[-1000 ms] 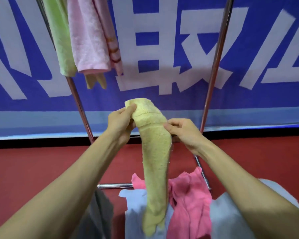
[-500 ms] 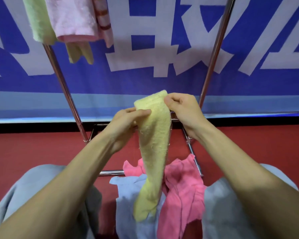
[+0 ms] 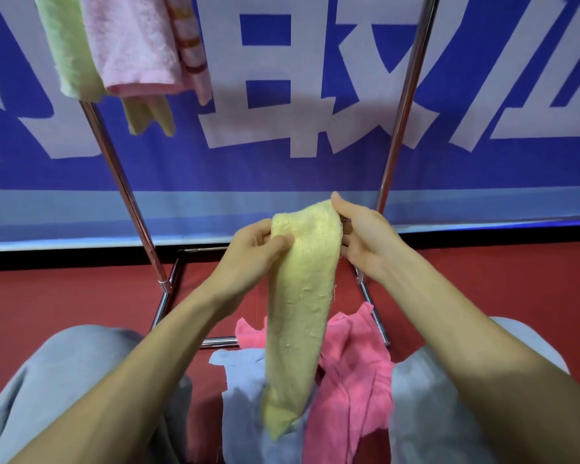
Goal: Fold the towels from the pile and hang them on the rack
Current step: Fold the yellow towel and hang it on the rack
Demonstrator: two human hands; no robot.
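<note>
Blue-and-white banner [image 3: 315,95] fills the background, red floor [image 3: 64,296] below it. Chrome rack [image 3: 404,105] stands in front: two uprights plus a base frame on the floor.

Done so far: upper left of the rack already carries hung towels: a green one [image 3: 69,48], a light pink one [image 3: 131,45], a striped one [image 3: 190,45] and a pale yellow piece [image 3: 148,117] hanging behind and below them. Exact count unclear, they overlap and run out of frame.

Left to do: pile between the person's knees has at least a light blue towel [image 3: 245,396] and a hot pink towel [image 3: 352,373], both crumpled, unfolded.

In hand: yellow towel [image 3: 298,313], held up above the pile in front of the rack base, hanging as a long narrow strip with its bottom end over the blue one. Looks folded lengthwise, not yet hung.

Left hand [image 3: 255,249]: fingers pinching the towel's top left edge. Right hand [image 3: 359,236]: fingers closed on the top right edge, thumb up along it.

My read: roughly midway. This one needs finishing and draping over the bar, then the remaining two visible in the pile.
</note>
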